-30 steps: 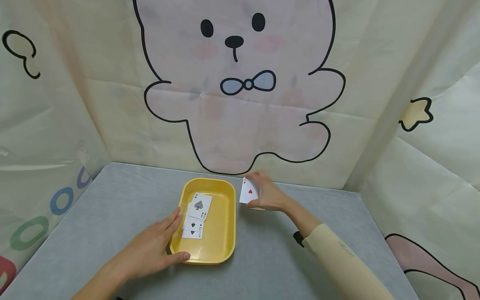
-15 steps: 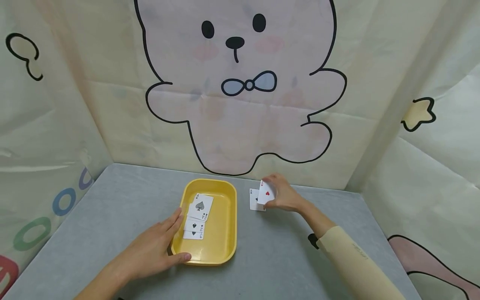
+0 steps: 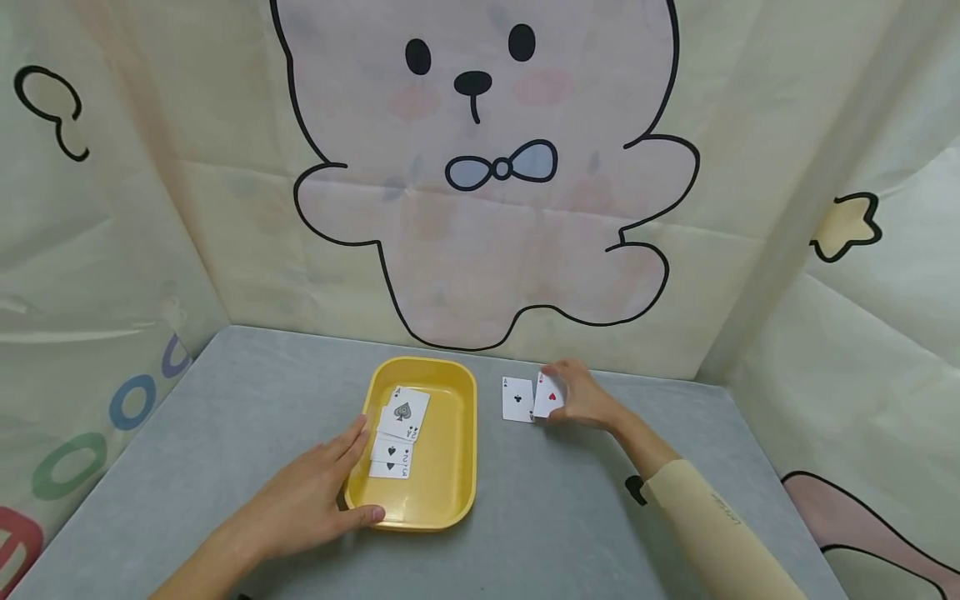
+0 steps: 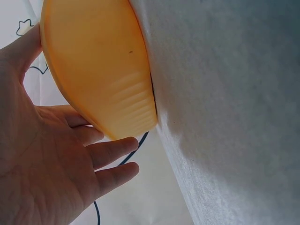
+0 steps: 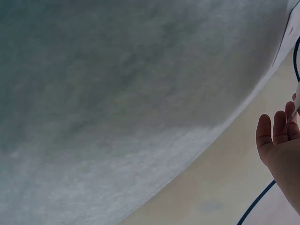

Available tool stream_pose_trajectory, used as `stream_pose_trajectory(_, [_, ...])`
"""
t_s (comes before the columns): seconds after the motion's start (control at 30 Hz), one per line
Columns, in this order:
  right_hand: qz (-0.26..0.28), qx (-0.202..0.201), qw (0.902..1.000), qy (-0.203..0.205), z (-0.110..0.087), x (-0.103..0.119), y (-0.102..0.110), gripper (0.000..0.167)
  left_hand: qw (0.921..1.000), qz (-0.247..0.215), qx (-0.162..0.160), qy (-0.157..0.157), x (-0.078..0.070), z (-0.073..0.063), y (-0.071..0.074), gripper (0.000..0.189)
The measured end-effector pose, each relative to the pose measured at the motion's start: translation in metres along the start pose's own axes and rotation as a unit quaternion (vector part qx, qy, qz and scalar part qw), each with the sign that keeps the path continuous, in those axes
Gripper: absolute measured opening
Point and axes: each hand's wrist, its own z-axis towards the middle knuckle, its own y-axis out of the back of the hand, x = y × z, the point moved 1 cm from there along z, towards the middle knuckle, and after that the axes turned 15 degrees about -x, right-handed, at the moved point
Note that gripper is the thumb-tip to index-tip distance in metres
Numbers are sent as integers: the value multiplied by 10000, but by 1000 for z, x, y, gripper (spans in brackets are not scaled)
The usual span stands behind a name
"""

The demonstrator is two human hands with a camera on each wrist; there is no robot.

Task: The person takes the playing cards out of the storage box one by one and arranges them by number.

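My right hand [image 3: 587, 398] pinches an ace of hearts [image 3: 549, 395] by its edges, thumb low and fingers high, close over the table. Just left of it an ace of clubs [image 3: 517, 399] lies face up, and the two cards are side by side. My left hand [image 3: 307, 492] rests against the yellow tray [image 3: 444, 467], thumb on the near rim and straight fingers along the left side. Inside the tray an ace of spades [image 3: 406, 410] partly overlaps further cards [image 3: 390, 468]. In the left wrist view the fingers lie loosely spread by the tray wall [image 4: 98, 61].
The tray stands on a grey cloth-covered table [image 3: 525, 517]. Behind it rises a fabric backdrop [image 3: 480, 250] with a bear drawing, and side panels close in the left and right. A dark band [image 3: 636, 490] shows at the right sleeve [image 3: 712, 525].
My right hand has moved right with the ace of hearts, uncovering the ace of clubs that was under it, and has lowered it beside that card. The left hand stays at the tray.
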Motion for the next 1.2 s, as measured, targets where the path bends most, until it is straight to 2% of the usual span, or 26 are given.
stream_pose_trajectory(0.37, [-188,194,9996,16,3,-19,-6,84,9999,7,77,94,1,-1,1,106])
stream_pose_trajectory(0.77, [-479,464,9977,102,9,-25,-11,83,10000,12,6,62,0,0,1,104])
stream_pose_trajectory(1.2, [-518,694,9962,25,13,-29,-12,83,9999,21,26,103,0,0,-1,104])
